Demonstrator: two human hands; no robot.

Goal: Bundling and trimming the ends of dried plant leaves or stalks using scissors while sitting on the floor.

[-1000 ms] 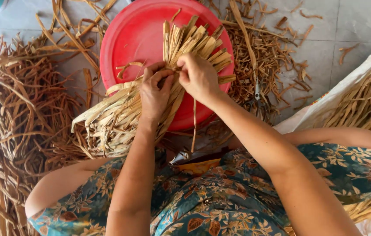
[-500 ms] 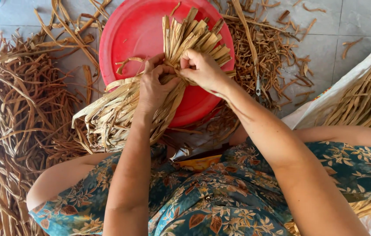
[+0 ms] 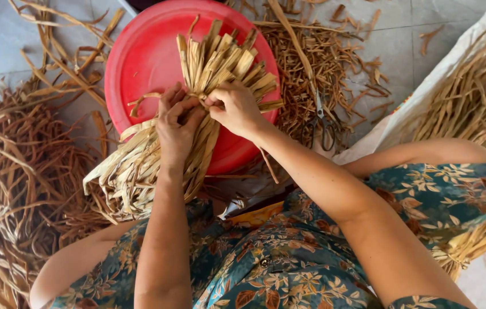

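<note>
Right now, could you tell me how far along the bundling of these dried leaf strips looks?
Done: one bundle of pale strips is gathered and lies across the red lid. In hand: the left hand and right hand pinch it at the middle, seemingly binding it. Left: the brown loose strips on the floor and more pale strips on the white sack.

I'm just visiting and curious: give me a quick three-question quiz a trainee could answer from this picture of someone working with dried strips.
1. True or false: both hands grip the bundle of pale dried strips near its middle.
2. The bundle lies across which thing? A) a red round basin B) a blue bucket C) a wooden board
3. Which tool lies among the brown scraps, on the right hand's side of the basin?

Key:
1. True: left hand and right hand meet there.
2. A, the red round basin.
3. Scissors.
</note>
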